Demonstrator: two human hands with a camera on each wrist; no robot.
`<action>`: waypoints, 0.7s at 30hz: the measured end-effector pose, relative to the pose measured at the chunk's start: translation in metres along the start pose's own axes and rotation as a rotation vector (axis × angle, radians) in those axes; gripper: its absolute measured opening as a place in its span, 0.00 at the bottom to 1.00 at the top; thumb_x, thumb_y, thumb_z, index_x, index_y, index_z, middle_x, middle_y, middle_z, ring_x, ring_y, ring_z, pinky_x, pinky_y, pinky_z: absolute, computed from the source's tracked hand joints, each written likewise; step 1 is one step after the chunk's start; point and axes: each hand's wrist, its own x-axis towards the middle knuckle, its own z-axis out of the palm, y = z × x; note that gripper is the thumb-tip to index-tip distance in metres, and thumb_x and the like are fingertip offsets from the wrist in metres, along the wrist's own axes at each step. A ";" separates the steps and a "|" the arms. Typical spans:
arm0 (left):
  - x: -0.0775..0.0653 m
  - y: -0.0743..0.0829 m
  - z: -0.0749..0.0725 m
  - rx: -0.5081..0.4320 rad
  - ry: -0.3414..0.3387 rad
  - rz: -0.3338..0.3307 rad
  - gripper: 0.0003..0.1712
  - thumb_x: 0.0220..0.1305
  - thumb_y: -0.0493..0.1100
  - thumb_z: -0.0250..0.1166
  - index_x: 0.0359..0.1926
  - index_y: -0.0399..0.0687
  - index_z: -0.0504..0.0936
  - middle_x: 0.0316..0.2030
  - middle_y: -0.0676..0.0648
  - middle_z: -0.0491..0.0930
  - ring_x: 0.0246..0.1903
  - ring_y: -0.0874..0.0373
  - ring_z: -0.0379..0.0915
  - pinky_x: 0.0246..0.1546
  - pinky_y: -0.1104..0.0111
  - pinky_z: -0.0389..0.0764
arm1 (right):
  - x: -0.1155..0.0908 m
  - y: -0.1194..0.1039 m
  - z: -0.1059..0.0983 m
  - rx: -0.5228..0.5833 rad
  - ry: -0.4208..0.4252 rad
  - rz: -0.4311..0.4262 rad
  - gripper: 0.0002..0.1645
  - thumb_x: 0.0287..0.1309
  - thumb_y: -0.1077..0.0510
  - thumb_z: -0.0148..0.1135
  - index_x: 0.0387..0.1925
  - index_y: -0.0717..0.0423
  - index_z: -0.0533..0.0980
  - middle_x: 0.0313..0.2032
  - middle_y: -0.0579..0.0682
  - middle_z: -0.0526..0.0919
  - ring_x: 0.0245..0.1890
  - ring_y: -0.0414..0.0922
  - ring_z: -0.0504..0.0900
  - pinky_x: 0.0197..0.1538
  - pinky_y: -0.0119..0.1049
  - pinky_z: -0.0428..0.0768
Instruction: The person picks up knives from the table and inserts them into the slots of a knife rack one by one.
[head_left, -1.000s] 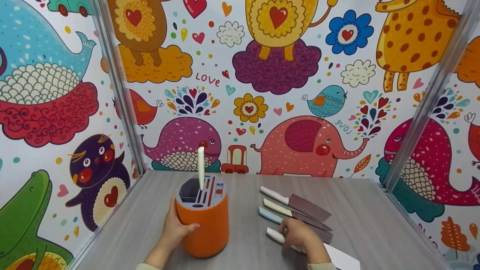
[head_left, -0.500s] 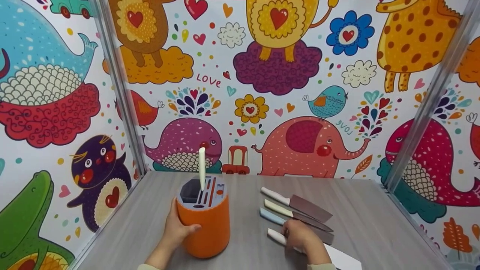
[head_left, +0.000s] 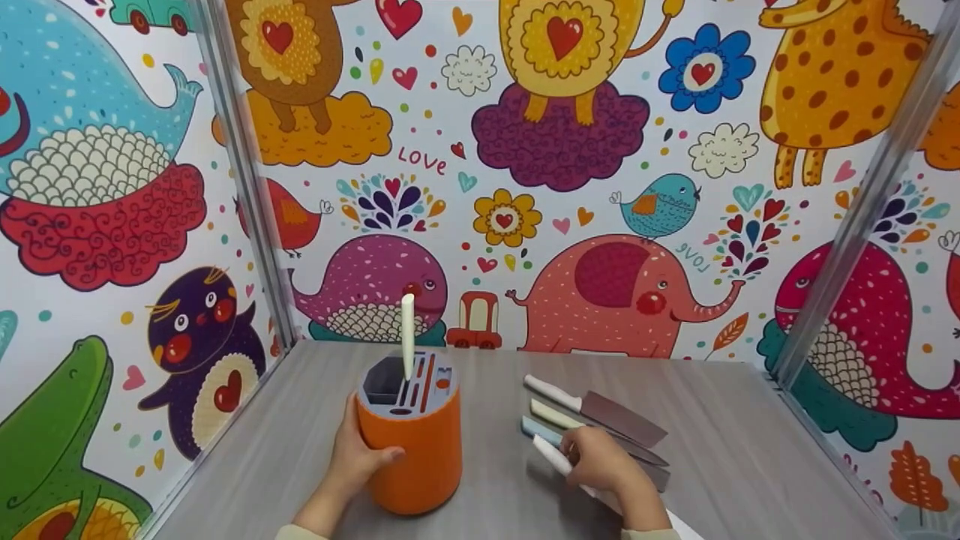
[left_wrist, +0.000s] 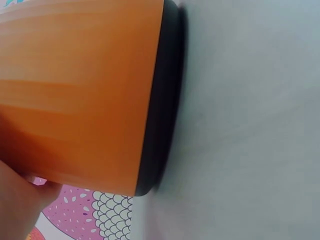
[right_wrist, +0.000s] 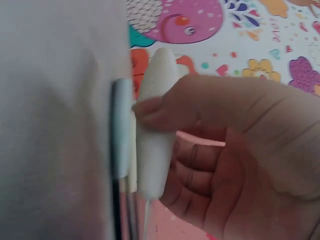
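You are in a small partitioned booth; below the grip of your right hand (head_left: 604,466) lies a grey tabletop (head_left: 495,472); beyond it rises a cartoon-printed back panel (head_left: 525,171); silvery posts (head_left: 248,165) separate it from printed side panels (head_left: 161,247).

From my end I'm seeing the right hand (head_left: 606,463) lifting the front knife (head_left: 552,455): its handle (right_wrist: 155,157) is rising off the table (head_left: 491,442) and closing on the blue handle (head_left: 541,430), a broader shadow (head_left: 549,489) is spreading below, and less blade (head_left: 681,526) is showing than a second ago.
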 end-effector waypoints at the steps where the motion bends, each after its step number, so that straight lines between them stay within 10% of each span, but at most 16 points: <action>1: 0.000 0.000 0.000 -0.002 -0.005 0.015 0.63 0.35 0.34 0.82 0.73 0.53 0.57 0.63 0.46 0.74 0.56 0.62 0.74 0.59 0.77 0.73 | 0.000 -0.003 -0.003 0.018 0.006 -0.012 0.18 0.30 0.67 0.73 0.30 0.53 0.78 0.24 0.43 0.80 0.25 0.40 0.75 0.28 0.36 0.75; 21: 0.000 0.004 0.001 0.008 0.019 -0.078 0.61 0.41 0.37 0.82 0.73 0.59 0.56 0.65 0.50 0.73 0.57 0.63 0.73 0.59 0.77 0.73 | -0.029 -0.061 -0.043 0.676 0.415 -0.287 0.22 0.47 0.72 0.70 0.46 0.63 0.74 0.35 0.56 0.82 0.31 0.42 0.82 0.36 0.37 0.86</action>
